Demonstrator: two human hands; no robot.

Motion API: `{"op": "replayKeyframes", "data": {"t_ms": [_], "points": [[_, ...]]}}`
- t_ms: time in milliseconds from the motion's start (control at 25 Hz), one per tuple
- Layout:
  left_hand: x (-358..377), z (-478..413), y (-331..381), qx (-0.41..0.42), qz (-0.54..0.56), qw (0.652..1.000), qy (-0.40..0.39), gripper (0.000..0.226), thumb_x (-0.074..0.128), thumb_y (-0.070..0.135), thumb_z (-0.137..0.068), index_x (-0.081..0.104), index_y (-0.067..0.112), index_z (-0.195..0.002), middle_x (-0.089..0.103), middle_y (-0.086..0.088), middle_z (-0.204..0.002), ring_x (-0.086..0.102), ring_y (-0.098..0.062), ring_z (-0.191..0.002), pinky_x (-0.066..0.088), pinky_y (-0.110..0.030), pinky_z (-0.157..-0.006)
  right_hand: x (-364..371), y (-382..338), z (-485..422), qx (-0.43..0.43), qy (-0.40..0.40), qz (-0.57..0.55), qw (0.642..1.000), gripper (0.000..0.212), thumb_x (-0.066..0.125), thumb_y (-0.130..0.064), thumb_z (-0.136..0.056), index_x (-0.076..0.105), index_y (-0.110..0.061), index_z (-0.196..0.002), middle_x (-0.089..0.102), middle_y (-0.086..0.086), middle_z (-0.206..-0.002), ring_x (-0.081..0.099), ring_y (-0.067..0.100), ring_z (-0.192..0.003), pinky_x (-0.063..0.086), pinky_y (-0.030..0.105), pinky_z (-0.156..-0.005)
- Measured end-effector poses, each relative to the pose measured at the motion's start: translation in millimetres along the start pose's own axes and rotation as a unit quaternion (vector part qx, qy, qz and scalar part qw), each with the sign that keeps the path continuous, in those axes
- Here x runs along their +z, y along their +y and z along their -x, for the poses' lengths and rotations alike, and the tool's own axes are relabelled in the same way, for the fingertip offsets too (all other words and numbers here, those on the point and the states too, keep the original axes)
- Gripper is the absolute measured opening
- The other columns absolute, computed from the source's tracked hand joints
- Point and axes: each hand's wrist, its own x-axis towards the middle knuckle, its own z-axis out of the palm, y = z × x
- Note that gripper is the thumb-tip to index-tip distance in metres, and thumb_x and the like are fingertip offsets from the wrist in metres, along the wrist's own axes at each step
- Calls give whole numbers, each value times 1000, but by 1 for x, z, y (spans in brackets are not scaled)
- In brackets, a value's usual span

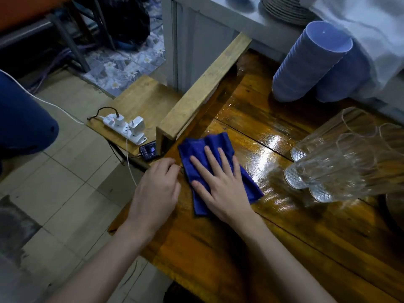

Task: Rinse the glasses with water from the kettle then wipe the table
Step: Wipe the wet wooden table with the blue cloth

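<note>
Right hand (220,184): lying flat with fingers spread, pressing the cloth (201,147) onto the wet desk (284,237) near its left edge.
Left hand (156,189): sitting curled at the desk edge, just beside the cloth; whether it is holding anything cannot be told.
Risk: water being pushed over the edge could be dripping onto the power strip (124,127) and phone (148,150) on the shelf below. A wide sweep could be knocking the glasses (328,167).
Count: one cloth, at least three glasses, two cup stacks (306,62).
</note>
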Motion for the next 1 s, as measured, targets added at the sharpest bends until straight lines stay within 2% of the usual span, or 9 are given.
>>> {"op": "replayKeyframes", "data": {"t_ms": [120,240,360,480,640,760,1000], "points": [[11,-44,10,45,15,999,-19,40,54,15,-92,55,10,-131,49,-7,-141,45,-20,-132,42,-33,-105,-1,20,39,93,11,4,996,62,14,-65,-96,4,-43,-152,-2,-6,-164,-10,15,-150,-3,50,-121],[29,-49,13,22,5,1000,-21,45,48,17,-95,47,11,-140,43,-7,-149,38,-19,-139,30,-32,-113,-2,32,45,160,11,13,987,64,13,-66,-94,1,-42,-153,-6,-4,-164,-13,17,-150,-6,49,-121],[33,-48,10,25,12,1000,-11,48,45,19,-95,45,11,-142,41,-8,-150,35,-20,-141,23,-31,-115,-4,38,20,213,46,1,976,66,15,-64,-95,6,-38,-154,-4,0,-164,-11,24,-150,-8,51,-120],[36,-53,10,26,13,1000,-5,48,38,22,-95,46,11,-141,41,-8,-150,35,-20,-141,23,-32,-115,-8,54,-27,239,65,7,969,66,15,-64,-94,9,-36,-154,1,3,-165,-4,30,-150,-2,56,-120],[36,-53,10,28,24,999,-13,51,34,24,-94,46,9,-141,41,-10,-150,34,-21,-142,27,-36,-116,-12,68,-90,228,60,7,972,64,16,-63,-95,9,-38,-154,3,4,-165,-4,35,-150,-3,58,-118],[37,-56,11,28,30,999,-15,53,34,22,-93,43,8,-143,39,-9,-152,32,-20,-143,22,-33,-117,-10,71,-109,221,64,14,973,61,17,-60,-96,9,-39,-153,4,3,-165,-4,37,-149,-3,60,-118],[36,-56,6,36,51,998,-21,51,33,14,-96,37,7,-147,33,-8,-155,27,-16,-145,24,-36,-119,-1,23,-64,132,68,-13,989,59,23,-55,-97,18,-38,-153,11,2,-164,2,34,-150,2,59,-118]]}}
